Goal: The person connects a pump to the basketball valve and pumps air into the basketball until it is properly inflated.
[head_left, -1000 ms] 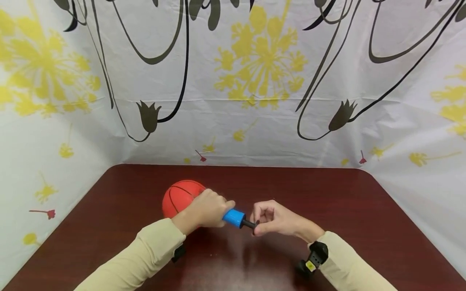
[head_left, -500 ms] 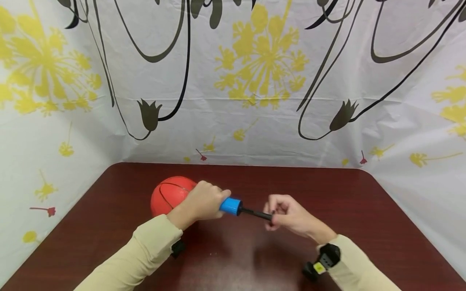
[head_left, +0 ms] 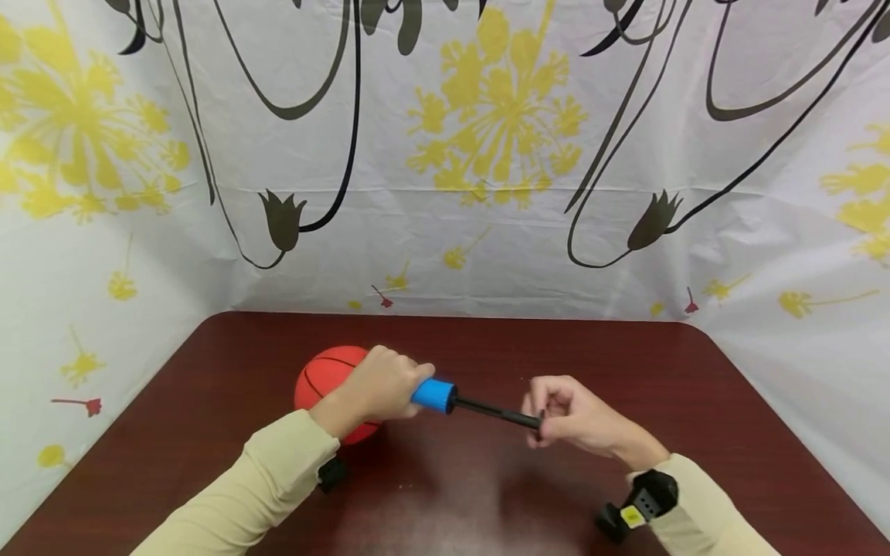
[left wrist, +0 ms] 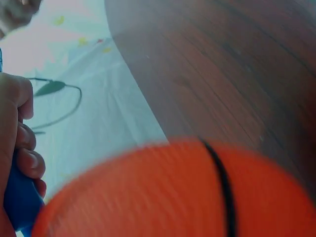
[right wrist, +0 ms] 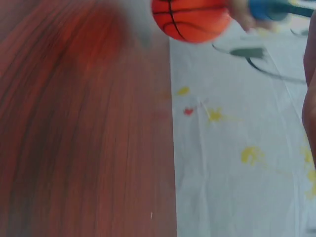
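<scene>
In the head view my left hand (head_left: 382, 388) grips the blue barrel of a hand pump (head_left: 434, 395), its fingers curled around it. A long black rod (head_left: 495, 410) sticks out of the barrel's right end. My right hand (head_left: 580, 417) pinches the far end of that rod between thumb and fingers. Behind the left hand and wrist is an orange-red basketball (head_left: 327, 374) with black lines, partly hidden. The basketball (left wrist: 163, 192) also fills the bottom of the left wrist view. Whether the pump joins the ball is hidden by the left hand.
A dark red-brown wooden table (head_left: 445, 494) lies under both hands. Behind it hangs a white cloth (head_left: 417, 255) with yellow and dark plant prints, and more cloth closes off the sides. Each wrist wears a black camera (head_left: 653, 493).
My right hand has drawn away to the right, and much more of the black rod now shows. The left hand and pump barrel have shifted slightly left and up, the ball slightly left.
</scene>
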{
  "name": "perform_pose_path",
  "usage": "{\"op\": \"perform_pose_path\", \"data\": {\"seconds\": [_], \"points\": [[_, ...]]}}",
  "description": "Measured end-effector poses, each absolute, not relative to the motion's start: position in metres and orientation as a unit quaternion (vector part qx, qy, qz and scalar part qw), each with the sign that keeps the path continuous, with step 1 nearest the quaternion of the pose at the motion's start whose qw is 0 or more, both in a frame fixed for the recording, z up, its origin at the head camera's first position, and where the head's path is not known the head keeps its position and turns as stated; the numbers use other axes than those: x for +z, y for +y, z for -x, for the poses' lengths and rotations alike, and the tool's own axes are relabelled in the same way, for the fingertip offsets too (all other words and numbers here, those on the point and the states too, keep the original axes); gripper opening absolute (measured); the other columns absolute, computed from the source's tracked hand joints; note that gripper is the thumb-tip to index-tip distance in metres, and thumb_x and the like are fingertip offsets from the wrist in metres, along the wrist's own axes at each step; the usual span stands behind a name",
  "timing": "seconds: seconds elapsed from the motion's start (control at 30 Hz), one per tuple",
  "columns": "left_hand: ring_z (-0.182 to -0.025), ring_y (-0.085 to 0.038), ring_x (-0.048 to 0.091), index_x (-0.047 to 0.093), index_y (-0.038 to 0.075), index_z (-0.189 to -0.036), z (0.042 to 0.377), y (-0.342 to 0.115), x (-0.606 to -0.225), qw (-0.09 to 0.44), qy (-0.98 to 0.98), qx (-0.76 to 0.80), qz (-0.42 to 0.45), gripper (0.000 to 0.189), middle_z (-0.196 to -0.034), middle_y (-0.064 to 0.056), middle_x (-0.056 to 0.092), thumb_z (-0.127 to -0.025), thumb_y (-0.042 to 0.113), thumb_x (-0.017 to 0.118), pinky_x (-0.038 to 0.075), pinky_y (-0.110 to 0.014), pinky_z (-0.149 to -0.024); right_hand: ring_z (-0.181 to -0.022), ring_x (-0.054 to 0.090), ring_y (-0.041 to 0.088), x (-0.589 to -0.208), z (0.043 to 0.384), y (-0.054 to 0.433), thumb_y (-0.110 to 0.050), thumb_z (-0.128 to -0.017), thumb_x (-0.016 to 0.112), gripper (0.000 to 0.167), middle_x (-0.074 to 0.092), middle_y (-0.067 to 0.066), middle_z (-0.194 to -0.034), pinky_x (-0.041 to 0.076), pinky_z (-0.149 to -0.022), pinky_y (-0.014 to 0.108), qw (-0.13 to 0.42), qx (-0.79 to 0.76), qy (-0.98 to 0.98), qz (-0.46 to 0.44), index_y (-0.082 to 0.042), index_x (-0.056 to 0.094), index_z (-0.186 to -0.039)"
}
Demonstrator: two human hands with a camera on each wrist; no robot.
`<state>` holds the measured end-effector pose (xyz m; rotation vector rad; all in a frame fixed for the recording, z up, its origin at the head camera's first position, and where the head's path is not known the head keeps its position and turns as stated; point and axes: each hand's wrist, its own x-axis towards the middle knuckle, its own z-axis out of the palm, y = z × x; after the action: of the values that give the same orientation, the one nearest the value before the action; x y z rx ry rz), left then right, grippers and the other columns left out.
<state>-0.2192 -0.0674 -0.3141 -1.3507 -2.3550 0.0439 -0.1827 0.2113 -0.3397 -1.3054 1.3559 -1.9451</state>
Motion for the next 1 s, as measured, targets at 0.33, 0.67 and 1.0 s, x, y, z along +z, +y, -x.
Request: {"op": "perform_pose_path", "data": {"seconds": [0.33,0.67,1.0], "points": [[-0.046,-0.008,0.045,0.052,0.012,-0.076,0.213,-0.052,-0.311,0.176,-0.859,0.009,0.48,0.026,-0.056,0.004,0.05,-0.067,0.029,0.07,0.038,-0.021,-0.044,-0.076,0.062,0.014,-0.338,0.196,0.191,-0.004,-0.084,0.056,0.021,0.059,0.013,-0.08,0.051,-0.061,0.028,0.194,-0.653,0.522,0.513,0.006,0.039,-0.077],[-0.044,-0.007,0.044,0.051,0.013,-0.076,0.216,-0.051,-0.313,0.206,-0.841,0.009,0.501,0.027,-0.055,0.005,0.05,-0.067,0.031,0.069,0.036,-0.02,-0.042,-0.075,0.061,0.011,-0.335,0.191,0.194,-0.004,-0.083,0.058,0.017,0.061,0.005,-0.086,0.048,-0.063,0.021,0.209,-0.67,0.523,0.483,0.004,0.043,-0.08],[-0.045,-0.006,0.044,0.05,0.014,-0.076,0.218,-0.064,-0.314,0.181,-0.862,0.007,0.474,0.026,-0.056,0.005,0.051,-0.067,0.029,0.069,0.037,-0.021,-0.044,-0.076,0.06,0.014,-0.34,0.191,0.213,-0.006,-0.085,0.055,0.024,0.055,0.014,-0.078,0.047,-0.06,0.02,0.219,-0.684,0.472,0.511,0.006,0.035,-0.079]]}}
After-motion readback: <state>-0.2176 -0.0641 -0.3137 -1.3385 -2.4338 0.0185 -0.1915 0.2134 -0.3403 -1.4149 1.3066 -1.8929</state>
